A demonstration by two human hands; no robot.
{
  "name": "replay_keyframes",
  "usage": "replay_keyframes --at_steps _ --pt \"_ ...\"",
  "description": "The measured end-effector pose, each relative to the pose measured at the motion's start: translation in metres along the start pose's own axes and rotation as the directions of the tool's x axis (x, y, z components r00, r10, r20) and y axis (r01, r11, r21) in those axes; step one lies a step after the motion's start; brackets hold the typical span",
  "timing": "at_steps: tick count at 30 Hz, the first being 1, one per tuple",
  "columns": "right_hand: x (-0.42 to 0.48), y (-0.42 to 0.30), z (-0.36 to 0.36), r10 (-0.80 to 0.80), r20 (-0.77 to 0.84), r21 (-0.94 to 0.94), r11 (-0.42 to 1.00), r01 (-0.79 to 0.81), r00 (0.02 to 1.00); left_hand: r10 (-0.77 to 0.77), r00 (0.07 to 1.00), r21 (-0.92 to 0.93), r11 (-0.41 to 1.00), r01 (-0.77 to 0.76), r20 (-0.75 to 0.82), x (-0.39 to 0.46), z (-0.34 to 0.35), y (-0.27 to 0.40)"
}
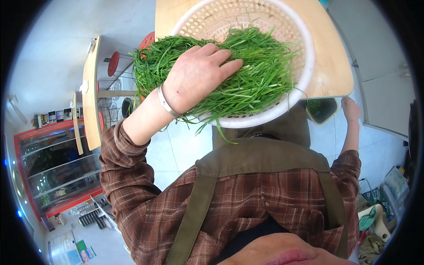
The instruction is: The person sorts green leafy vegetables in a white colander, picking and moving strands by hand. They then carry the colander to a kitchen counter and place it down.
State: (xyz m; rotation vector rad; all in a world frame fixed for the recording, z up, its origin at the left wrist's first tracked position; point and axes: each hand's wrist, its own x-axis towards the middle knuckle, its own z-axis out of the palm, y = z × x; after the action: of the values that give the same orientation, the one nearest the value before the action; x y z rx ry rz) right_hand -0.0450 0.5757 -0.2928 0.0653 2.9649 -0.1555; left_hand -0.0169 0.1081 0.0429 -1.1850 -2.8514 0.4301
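Note:
Long thin green leaves, like garlic chives (261, 76), lie heaped in a round white perforated plastic basket (308, 63) and hang over its left side. Across the left part of the heap lies my left hand (202, 73), palm down with the fingers bent into the leaves; a silver bangle is on its wrist. Whether it grips any leaves is hidden under the palm. Off to the right, low beside the table corner, is my right hand (350, 108), its fingers curled; it is too small to tell what, if anything, it holds. Near it stands a bin (323, 111) with green scraps inside.
The basket rests on a light wooden table (334, 79) and juts past its front edge. Red round stools (113, 64) and another wooden table (91, 96) stand at the left. A red-framed glass cabinet (56, 165) is farther left. Assorted goods lie at the lower right.

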Motion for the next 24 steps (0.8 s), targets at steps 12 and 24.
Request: replay_keyframes --at_steps 12,24 --pt "0.003 0.014 0.056 0.108 0.139 -0.048 0.994 -0.102 0.984 -0.177 0.982 -0.039 0.983 0.18 0.068 0.004 0.008 -0.034" --pt "-0.034 0.016 0.057 0.169 0.211 0.027 0.984 -0.178 0.963 -0.315 0.945 -0.195 0.925 0.325 0.083 0.025 0.023 -0.086"
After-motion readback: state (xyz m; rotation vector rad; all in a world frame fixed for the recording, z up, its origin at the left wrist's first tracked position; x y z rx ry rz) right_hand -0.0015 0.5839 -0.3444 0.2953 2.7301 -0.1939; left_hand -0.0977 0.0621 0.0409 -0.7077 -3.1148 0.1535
